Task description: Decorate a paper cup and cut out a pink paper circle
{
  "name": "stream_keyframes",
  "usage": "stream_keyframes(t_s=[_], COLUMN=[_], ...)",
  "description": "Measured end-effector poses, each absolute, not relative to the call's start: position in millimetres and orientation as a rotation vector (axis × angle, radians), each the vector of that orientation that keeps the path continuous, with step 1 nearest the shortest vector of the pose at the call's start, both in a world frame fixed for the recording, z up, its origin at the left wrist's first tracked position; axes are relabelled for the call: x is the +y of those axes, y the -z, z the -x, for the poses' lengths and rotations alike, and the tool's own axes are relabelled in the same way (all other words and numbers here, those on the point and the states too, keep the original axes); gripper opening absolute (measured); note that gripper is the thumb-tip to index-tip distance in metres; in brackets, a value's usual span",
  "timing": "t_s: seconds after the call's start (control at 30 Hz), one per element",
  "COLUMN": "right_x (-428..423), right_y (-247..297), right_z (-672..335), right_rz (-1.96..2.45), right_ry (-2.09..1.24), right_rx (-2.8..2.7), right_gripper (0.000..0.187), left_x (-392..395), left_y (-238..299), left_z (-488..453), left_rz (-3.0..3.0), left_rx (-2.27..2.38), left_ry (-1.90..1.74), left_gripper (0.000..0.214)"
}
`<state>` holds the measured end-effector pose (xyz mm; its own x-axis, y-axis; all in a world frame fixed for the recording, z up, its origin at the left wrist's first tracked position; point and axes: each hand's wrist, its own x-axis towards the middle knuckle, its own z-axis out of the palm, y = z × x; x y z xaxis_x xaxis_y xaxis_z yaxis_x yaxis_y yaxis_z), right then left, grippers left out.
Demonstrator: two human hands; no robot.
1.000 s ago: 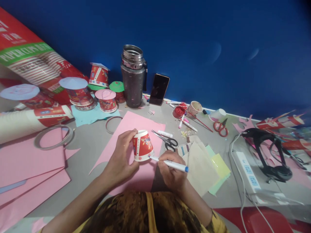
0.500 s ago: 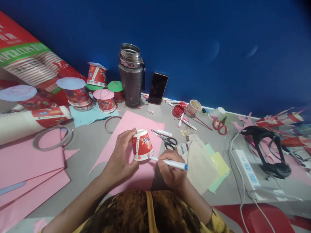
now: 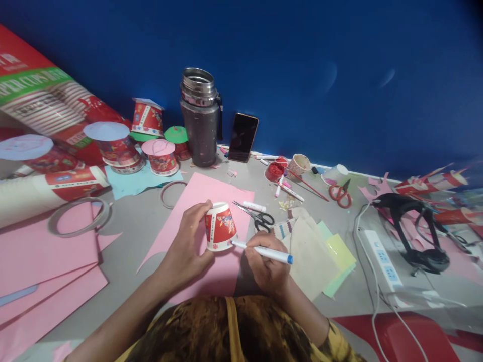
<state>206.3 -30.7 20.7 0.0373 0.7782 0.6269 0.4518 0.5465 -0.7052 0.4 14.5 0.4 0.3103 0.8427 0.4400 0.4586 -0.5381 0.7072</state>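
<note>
Left grip: your left hand (image 3: 190, 241) grasps a red-and-white paper cup (image 3: 222, 226), thumb low, fingers at the upper edge. Cup is narrow end up, above a pink sheet (image 3: 199, 196) on the grey surface (image 3: 130, 221). Right grip: your right hand (image 3: 268, 266) is closed round a white marker (image 3: 273, 254), its tip at the cup's lower white band; contact too small to confirm. Black-handled scissors (image 3: 257, 216) lie just beyond your right hand. Dark flask (image 3: 202, 130) stands farther back, beside a phone (image 3: 243, 137).
</note>
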Motion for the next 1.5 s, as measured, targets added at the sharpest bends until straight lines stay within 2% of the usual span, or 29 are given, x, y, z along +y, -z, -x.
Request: stream_keyframes(t_s=[1.5], right_x=[-30.2], right_y=[-25.8], right_z=[-206.3], right_rz=[1.092], right_ry=[-0.354], right_rx=[-1.573], right_gripper=[0.013], left_x=[14.4], left_y=[-1.3], left_z=[0.7], left_rz=[-2.107], left_rx=[1.146], left_ry=[-1.096], left_gripper=[0.082])
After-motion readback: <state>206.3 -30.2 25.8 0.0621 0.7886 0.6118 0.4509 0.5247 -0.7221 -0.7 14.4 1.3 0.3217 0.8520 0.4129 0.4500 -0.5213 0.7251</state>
